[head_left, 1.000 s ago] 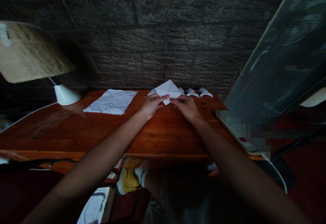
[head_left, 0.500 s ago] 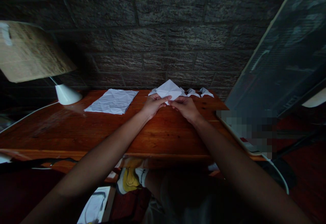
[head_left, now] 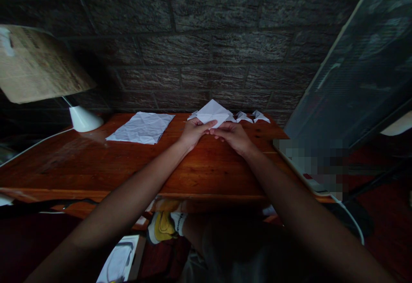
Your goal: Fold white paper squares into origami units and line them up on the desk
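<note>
A folded white paper (head_left: 212, 110), diamond-shaped with creases across it, is held up above the wooden table (head_left: 206, 176). My left hand (head_left: 194, 133) grips its lower left side, thumb lying across the front. At the bottom corner, the fingers and thumb of my right hand (head_left: 230, 133) pinch the paper's edge. Behind the hands, several small folded paper pieces (head_left: 243, 117) stand in a row near the wall, some partly hidden by the held paper. To the left lies a stack of creased white paper sheets (head_left: 141, 127).
A lamp with a white base (head_left: 85, 119) and a brown shade (head_left: 41, 66) stands at the left. The brick wall (head_left: 193, 51) rises directly behind the table. At the right edge lies a flat device, blurred out, with a white cable (head_left: 352, 223).
The held paper has shifted very slightly left and up. My right thumb and fingers have moved a little left along its bottom corner.
</note>
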A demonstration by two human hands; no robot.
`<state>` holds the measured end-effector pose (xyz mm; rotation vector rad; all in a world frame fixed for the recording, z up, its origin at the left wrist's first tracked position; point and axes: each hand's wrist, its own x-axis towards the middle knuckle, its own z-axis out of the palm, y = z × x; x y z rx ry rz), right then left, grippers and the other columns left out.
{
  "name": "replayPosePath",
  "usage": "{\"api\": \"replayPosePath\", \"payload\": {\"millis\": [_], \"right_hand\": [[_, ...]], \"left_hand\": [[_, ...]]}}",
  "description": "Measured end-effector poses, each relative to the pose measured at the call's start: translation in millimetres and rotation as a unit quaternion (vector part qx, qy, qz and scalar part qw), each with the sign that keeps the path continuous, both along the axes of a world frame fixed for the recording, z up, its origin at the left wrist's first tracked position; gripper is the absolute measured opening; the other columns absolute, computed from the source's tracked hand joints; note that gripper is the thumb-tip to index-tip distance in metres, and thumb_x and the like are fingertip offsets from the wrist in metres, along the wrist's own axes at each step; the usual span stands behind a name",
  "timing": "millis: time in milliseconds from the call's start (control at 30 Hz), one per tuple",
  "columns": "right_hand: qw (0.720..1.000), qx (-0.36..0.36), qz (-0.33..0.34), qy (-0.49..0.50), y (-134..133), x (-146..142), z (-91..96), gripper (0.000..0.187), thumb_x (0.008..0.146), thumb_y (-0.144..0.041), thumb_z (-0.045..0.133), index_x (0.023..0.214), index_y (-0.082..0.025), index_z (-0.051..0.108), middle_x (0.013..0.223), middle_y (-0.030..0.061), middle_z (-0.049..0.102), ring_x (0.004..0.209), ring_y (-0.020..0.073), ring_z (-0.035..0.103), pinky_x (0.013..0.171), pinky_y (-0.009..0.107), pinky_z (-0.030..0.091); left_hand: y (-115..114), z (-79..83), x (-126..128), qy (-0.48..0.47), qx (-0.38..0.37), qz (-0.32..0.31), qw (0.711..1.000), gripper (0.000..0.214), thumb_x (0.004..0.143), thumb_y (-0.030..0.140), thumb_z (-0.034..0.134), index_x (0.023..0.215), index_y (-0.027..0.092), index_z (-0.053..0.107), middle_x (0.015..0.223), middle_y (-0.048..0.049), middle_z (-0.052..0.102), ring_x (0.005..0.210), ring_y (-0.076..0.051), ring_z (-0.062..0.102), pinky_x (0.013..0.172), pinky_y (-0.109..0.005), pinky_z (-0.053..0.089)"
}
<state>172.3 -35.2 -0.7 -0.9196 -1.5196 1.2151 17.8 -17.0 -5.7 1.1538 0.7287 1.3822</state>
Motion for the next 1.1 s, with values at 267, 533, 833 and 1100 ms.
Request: {"api": "replayPosePath", "payload": {"millis": [267,533,833,1100], "right_hand": [[1.000,0.008,0.011,-0.008,0.2,0.3,-0.9,0.025,0.065,-0.042,0.079,0.068,-0.019,0.070,0.062,-0.0006,0.063,0.057,0.0105,0.050,0.056,0.026,0.036],[1.000,-0.012,0.024,0.001,-0.6,-1.8,-1.0,0.022,0.064,-0.038,0.079,0.073,-0.018,0.073,0.067,-0.0006,0.066,0.059,0.0094,0.051,0.059,0.026,0.038],[1.000,-0.009,0.013,0.009,1.8,1.7,-2.0,0.020,0.063,-0.035,0.079,0.069,-0.017,0.071,0.063,-0.0017,0.062,0.059,0.0093,0.049,0.058,0.025,0.037],[0.999,-0.019,0.023,0.019,0.7,-1.1,-1.0,0.021,0.063,-0.034,0.079,0.074,-0.017,0.073,0.064,-0.0022,0.062,0.058,0.0085,0.046,0.058,0.026,0.035]], "left_hand": [[-3.2,5.0,-1.7,-0.002,-0.042,-0.024,0.999,0.037,0.061,0.030,0.087,0.090,0.013,0.072,0.084,-0.0083,0.073,0.077,-0.019,0.067,0.069,-0.031,0.054],[-2.3,6.6,-2.8,-0.004,-0.091,0.034,0.995,0.031,0.056,0.028,0.085,0.080,0.016,0.068,0.080,-0.0029,0.071,0.075,-0.016,0.063,0.065,-0.028,0.049],[-2.3,0.6,0.9,0.047,-0.065,0.023,0.997,0.034,0.057,0.036,0.087,0.073,0.015,0.066,0.060,0.0011,0.061,0.054,-0.008,0.052,0.055,-0.023,0.041],[-3.8,4.4,-0.7,0.029,-0.059,0.040,0.997,0.035,0.054,0.033,0.089,0.076,0.014,0.069,0.067,-0.0010,0.065,0.053,-0.008,0.051,0.052,-0.023,0.038]]}}
